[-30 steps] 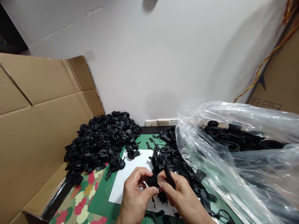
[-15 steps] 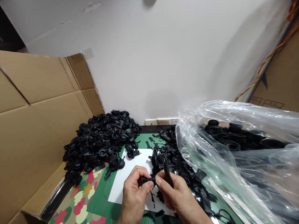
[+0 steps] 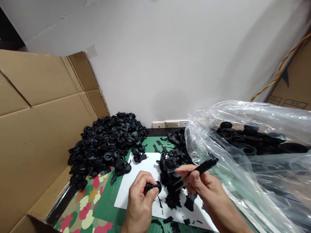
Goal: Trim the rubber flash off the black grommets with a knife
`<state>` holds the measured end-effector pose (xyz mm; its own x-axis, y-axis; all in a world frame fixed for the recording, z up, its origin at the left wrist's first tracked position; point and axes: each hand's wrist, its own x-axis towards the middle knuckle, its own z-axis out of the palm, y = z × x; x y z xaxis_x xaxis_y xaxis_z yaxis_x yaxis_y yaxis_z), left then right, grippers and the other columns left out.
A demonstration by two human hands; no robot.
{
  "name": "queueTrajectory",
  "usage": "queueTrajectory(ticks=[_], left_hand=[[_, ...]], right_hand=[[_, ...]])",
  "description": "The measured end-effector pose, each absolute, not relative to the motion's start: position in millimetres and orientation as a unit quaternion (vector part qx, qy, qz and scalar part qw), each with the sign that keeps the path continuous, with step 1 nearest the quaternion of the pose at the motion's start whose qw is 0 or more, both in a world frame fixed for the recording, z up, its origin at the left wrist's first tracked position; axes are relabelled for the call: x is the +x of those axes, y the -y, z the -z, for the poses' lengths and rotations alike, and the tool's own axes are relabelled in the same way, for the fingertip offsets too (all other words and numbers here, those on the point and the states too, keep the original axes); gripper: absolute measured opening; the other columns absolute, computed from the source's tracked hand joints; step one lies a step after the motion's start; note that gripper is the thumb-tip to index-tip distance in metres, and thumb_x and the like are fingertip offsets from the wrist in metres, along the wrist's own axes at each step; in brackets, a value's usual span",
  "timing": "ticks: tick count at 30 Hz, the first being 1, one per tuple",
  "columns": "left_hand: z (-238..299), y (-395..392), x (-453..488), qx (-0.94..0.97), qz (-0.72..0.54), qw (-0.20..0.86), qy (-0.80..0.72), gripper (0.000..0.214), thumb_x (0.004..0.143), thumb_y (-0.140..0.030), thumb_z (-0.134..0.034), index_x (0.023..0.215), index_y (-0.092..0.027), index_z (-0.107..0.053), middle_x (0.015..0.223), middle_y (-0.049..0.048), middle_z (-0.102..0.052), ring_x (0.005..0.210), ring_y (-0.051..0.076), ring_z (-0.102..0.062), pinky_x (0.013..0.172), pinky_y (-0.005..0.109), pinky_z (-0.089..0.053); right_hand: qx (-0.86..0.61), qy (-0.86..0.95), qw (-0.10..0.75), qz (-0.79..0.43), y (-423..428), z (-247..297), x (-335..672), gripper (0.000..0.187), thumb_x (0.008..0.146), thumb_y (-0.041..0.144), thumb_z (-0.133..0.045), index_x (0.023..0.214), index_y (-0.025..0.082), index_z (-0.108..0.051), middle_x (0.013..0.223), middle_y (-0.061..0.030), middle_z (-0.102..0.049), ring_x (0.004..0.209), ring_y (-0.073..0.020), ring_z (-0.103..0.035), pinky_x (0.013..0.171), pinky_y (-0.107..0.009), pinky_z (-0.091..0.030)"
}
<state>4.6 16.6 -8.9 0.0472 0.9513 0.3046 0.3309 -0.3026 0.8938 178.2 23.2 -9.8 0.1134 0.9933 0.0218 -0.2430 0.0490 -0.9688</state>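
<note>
My left hand is closed, pinching a small black rubber bellows part between thumb and fingers over a white sheet. A little to its right, my right hand is closed round black tweezers, held slanting with the tips pointing left toward the part but apart from it. Black rubber trimmings lie on the sheet between and below the hands. To the upper left sits a big heap of black rubber parts.
An open cardboard box flap walls the left side. A clear plastic bag holding more black rubber parts fills the right. A green mat and a flowered cloth cover the table. A white wall with sockets stands behind.
My right hand has drawn away to the right and lifted the tweezers off the part. A strip of black trimming now lies on the sheet. My left hand has kept the part.
</note>
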Motion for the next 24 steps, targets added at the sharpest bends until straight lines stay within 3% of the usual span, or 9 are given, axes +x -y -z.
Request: queueTrajectory(ticks=[3, 7, 16, 24], left_hand=[[8, -17, 6, 0.655, -0.475, 0.321, -0.492, 0.01, 0.075, -0.012, -0.055, 0.072, -0.021, -0.056, 0.077, 0.0008, -0.053, 0.074, 0.019, -0.05, 0.067, 0.027, -0.037], [7, -17, 7, 0.662, -0.464, 0.322, -0.493, 0.011, 0.076, -0.011, -0.054, 0.072, -0.021, -0.055, 0.077, 0.0006, -0.052, 0.074, 0.019, -0.05, 0.066, 0.026, -0.037], [6, -16, 11, 0.676, -0.458, 0.328, -0.475, 0.013, 0.079, -0.01, -0.053, 0.073, -0.021, -0.056, 0.078, 0.0006, -0.051, 0.076, 0.018, -0.05, 0.068, 0.026, -0.038], [5, -15, 11, 0.677, -0.457, 0.324, -0.477, 0.013, 0.078, -0.01, -0.054, 0.071, -0.021, -0.058, 0.078, 0.0017, -0.053, 0.077, 0.02, -0.052, 0.069, 0.027, -0.04]], right_hand=[[-0.412, 0.412, 0.569, -0.581, -23, 13, 177, 0.052, 0.068, 0.068, -0.06, 0.078, 0.017, -0.063, 0.045, 0.0063, -0.041, 0.042, -0.0111, -0.037, 0.045, -0.024, -0.027], [-0.375, 0.422, 0.549, -0.616, -27, 18, 176, 0.042, 0.063, 0.053, -0.075, 0.079, 0.019, -0.055, 0.053, 0.0075, -0.046, 0.044, -0.0092, -0.041, 0.043, -0.022, -0.032], [-0.37, 0.524, 0.586, -0.496, -24, 20, 174, 0.02, 0.074, 0.039, -0.069, 0.078, 0.019, -0.07, 0.085, -0.0053, -0.062, 0.059, -0.0151, -0.057, 0.049, -0.025, -0.045], [-0.375, 0.515, 0.576, -0.513, -22, 27, 169, 0.018, 0.078, 0.036, -0.065, 0.079, 0.018, -0.066, 0.064, -0.0011, -0.062, 0.056, -0.0157, -0.059, 0.053, -0.026, -0.048]])
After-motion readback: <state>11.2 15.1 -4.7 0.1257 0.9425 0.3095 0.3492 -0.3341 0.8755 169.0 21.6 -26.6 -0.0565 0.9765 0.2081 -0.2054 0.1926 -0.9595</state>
